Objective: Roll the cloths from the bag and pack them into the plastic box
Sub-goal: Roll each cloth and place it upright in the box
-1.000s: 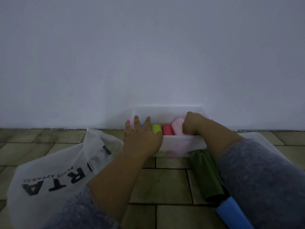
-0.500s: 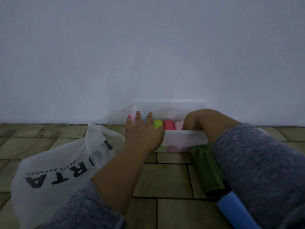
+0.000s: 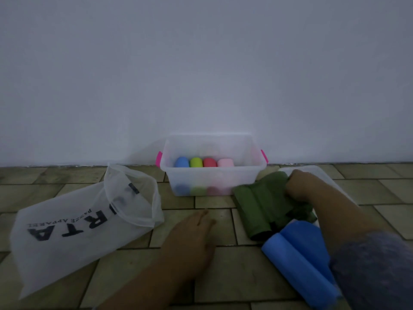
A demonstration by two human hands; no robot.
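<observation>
A clear plastic box (image 3: 214, 175) with pink handles stands against the wall. Inside it lie a blue roll (image 3: 182, 162), a lime green roll (image 3: 196, 162), a red roll (image 3: 209, 162) and a pale pink roll (image 3: 225, 162) side by side. My right hand (image 3: 300, 185) grips the far end of rolled dark green cloths (image 3: 259, 209) on the floor just right of the box. Blue rolled cloths (image 3: 299, 260) lie nearer me, partly under my right sleeve. My left hand (image 3: 192, 236) hovers flat over the floor tiles, holding nothing. The white bag (image 3: 73, 227) lies open at left.
The box's clear lid (image 3: 321, 173) lies on the floor behind my right hand. A white wall rises directly behind the box. Tan floor tiles (image 3: 214, 271) stretch between the bag and the cloths.
Both hands have left the box. My left hand pulled back toward me over the floor. My right hand moved right and took hold of the green rolled cloths.
</observation>
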